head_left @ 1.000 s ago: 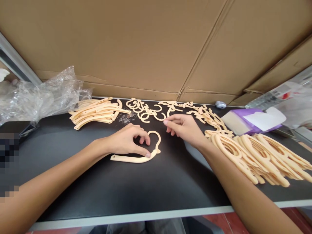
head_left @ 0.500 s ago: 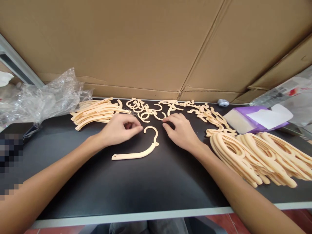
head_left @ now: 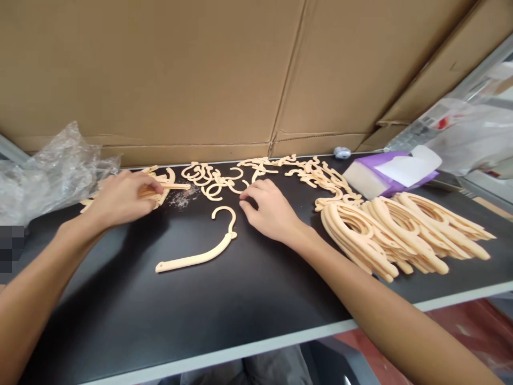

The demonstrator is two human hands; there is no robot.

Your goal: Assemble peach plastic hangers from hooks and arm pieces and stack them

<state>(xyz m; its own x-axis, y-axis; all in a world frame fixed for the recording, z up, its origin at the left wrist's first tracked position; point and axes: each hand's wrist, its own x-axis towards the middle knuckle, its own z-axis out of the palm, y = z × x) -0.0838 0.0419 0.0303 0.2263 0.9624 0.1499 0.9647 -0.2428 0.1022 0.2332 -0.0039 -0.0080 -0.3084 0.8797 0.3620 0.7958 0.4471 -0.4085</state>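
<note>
Cream plastic hanger pieces lie on the black table. In the middle rests a partly assembled hanger (head_left: 196, 259), a curved arm with a hook joined at its right end. My left hand (head_left: 124, 200) is over the pile of loose hanger arms (head_left: 90, 203) at the left, thumb and fingers closed round a hanger arm (head_left: 178, 186) whose end sticks out to the right. My right hand (head_left: 268, 208) hovers right of the hook, fingers bent, thumb and forefinger slightly apart with nothing between them. Loose hooks (head_left: 214, 187) lie behind it.
More small curved pieces (head_left: 316, 174) spread along the back right. Stacked hangers (head_left: 380, 235) sit at the right, below a purple tissue pack (head_left: 388, 174). Clear plastic wrap (head_left: 60, 171) is heaped at the left. A cardboard wall (head_left: 160, 80) closes off the back.
My left hand has gone from beside the hook to the arm pile at the left and closed there. My right hand stays near the hook. The view has turned slightly right.
</note>
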